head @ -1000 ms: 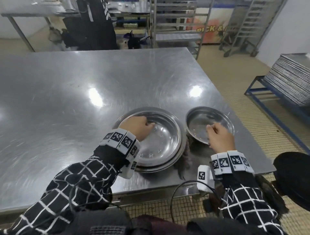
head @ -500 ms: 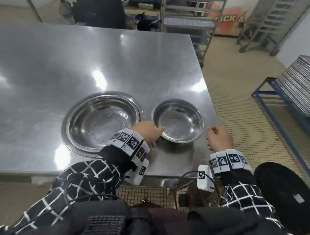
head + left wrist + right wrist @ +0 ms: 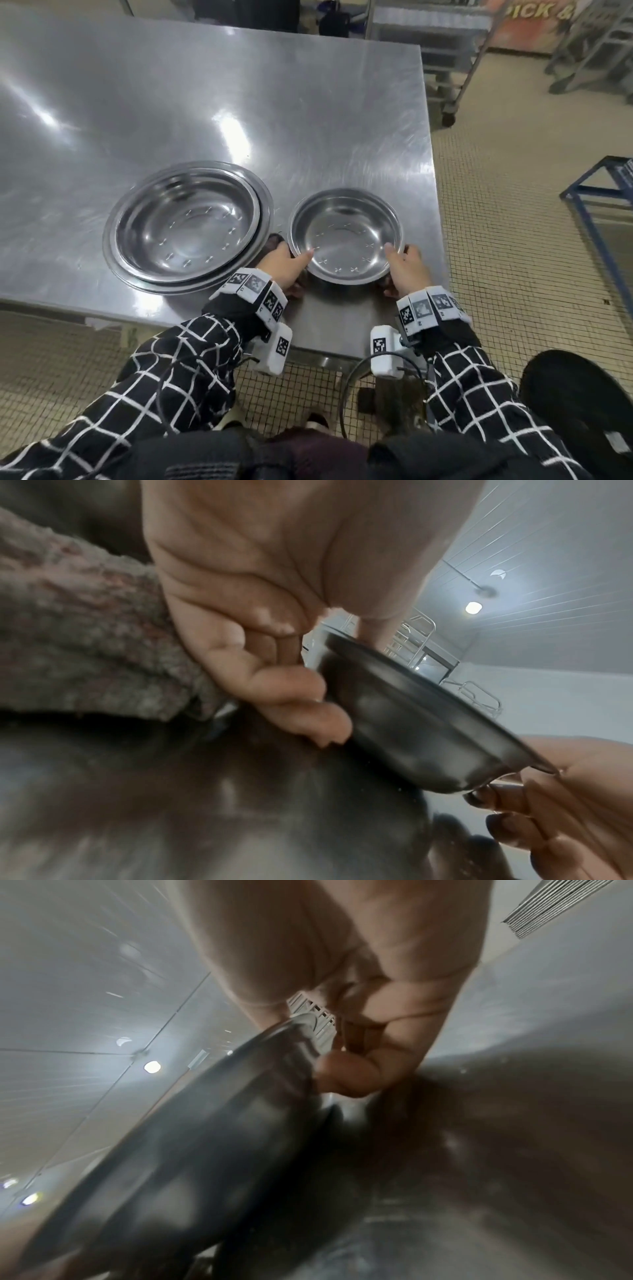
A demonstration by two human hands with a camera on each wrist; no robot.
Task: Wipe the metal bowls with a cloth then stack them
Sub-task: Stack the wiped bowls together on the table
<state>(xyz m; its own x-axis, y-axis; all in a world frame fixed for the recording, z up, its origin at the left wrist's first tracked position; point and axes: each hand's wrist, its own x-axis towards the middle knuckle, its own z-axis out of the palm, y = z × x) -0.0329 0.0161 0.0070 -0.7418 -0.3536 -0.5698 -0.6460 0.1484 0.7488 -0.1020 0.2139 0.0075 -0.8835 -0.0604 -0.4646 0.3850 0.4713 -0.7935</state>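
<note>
Both hands (image 3: 346, 270) grip the small bowl's (image 3: 346, 236) rim beside stacked bowls (image 3: 186, 226).

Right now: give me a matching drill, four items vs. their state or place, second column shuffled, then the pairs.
1. small bowl
2. large bowls
3. cloth
4. left hand

A. nested, untouched, left on the table
B. thumb over the small bowl's left rim
C. gripped at both sides
D. beside the left palm, wrist view

Pairs: 1-C, 2-A, 3-D, 4-B
</note>
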